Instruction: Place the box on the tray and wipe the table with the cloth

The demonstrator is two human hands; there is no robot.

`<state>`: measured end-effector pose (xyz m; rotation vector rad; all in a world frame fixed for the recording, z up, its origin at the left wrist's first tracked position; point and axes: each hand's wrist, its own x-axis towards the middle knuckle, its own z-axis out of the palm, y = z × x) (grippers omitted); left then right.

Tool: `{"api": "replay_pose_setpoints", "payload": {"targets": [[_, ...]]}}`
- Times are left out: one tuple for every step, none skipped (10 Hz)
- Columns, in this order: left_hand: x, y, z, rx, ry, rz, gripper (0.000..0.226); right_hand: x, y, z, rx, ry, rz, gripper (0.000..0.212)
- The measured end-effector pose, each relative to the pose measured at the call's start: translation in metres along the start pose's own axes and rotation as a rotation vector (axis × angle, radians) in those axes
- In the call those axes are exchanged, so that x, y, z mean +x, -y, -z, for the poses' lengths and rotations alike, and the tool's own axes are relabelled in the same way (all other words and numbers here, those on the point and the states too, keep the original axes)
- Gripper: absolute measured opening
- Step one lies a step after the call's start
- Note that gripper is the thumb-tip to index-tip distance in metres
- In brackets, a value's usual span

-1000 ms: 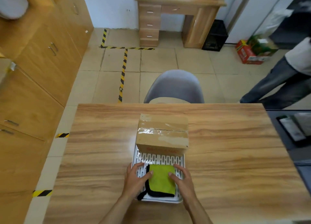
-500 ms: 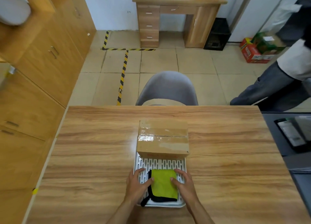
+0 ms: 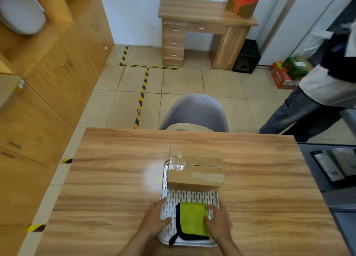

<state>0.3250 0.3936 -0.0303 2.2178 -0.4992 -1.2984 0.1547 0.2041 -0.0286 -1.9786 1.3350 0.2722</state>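
Observation:
A taped cardboard box (image 3: 195, 167) sits on the far half of a white slotted tray (image 3: 190, 196) on the wooden table (image 3: 115, 178). A folded yellow-green cloth (image 3: 192, 220) with black trim lies on the tray's near half. My left hand (image 3: 155, 220) rests flat on the tray's left rim, fingers spread, thumb a little short of the cloth. My right hand (image 3: 218, 222) lies on the tray's right side, with thumb and fingertips touching the cloth's right edge. Neither hand has lifted anything.
A grey chair (image 3: 194, 111) stands tucked at the table's far edge. A person (image 3: 308, 105) stands at the right beyond the table. A dark surface with a tablet-like item (image 3: 335, 169) adjoins the right edge. Wooden cabinets (image 3: 48, 82) line the left.
My left hand has slid slightly left off the cloth onto the tray rim. My right hand stays at the cloth's right edge. The view has shifted; box and cloth have not moved.

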Motion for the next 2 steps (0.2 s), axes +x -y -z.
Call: {"api": "replay_pose_setpoints", "payload": {"targets": [[-0.004,0.009,0.018,0.070,-0.042,-0.083,0.080,-0.011,0.011,0.004,-0.129,-0.105,0.066,0.026],[-0.010,0.014,0.041,0.189,-0.111,-0.156,0.052,-0.015,0.018,0.004,-0.242,-0.088,0.179,0.027]]}}
